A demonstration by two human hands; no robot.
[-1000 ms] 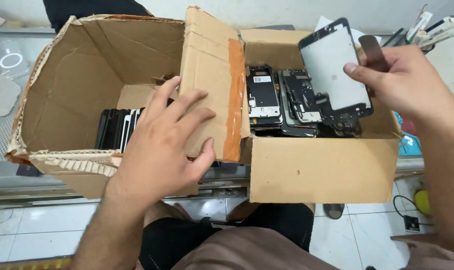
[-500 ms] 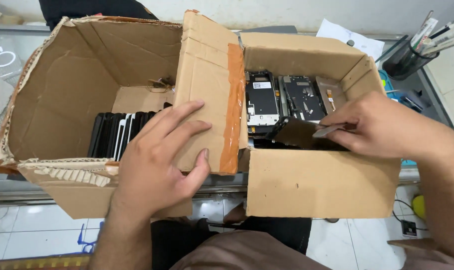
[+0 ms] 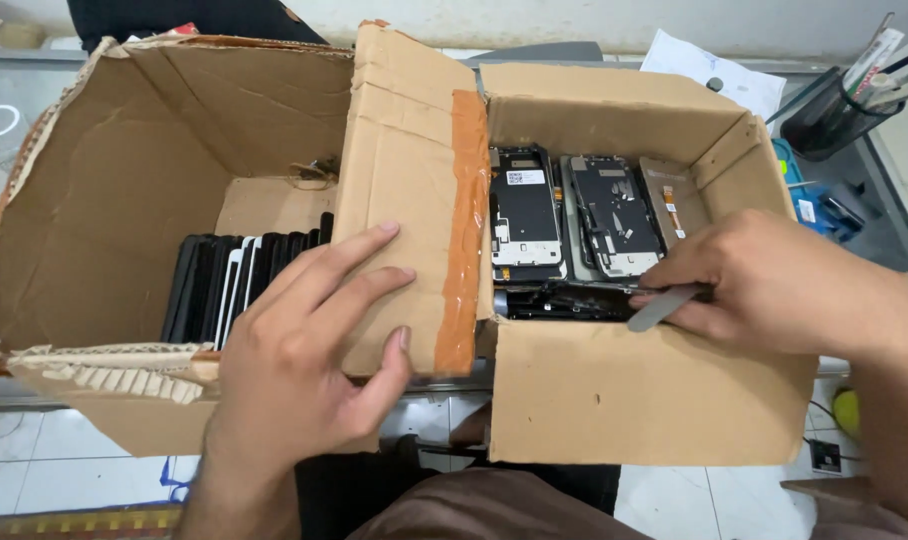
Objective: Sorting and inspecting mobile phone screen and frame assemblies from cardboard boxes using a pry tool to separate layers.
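Observation:
Two open cardboard boxes stand side by side. My left hand (image 3: pixel 309 350) rests flat, fingers spread, on the taped cardboard flap (image 3: pixel 414 200) between them. The left box (image 3: pixel 94 210) holds a row of phone screens (image 3: pixel 239 285) standing on edge. The right box (image 3: pixel 634 390) holds several phone frames and screen parts (image 3: pixel 574 215) lying stacked. My right hand (image 3: pixel 774 285) reaches into the right box near its front wall and pinches a thin grey metal tool (image 3: pixel 666 305) whose tip points at the parts.
A dark pen cup with tools (image 3: pixel 844 105) and white papers (image 3: pixel 714 75) sit on the glass counter behind the right box. A tiled floor shows below. My lap is under the boxes.
One second ago my right hand held a phone screen up above the right box; it has come down into the box, and the screen is no longer in the hand. My left hand slid slightly along the flap.

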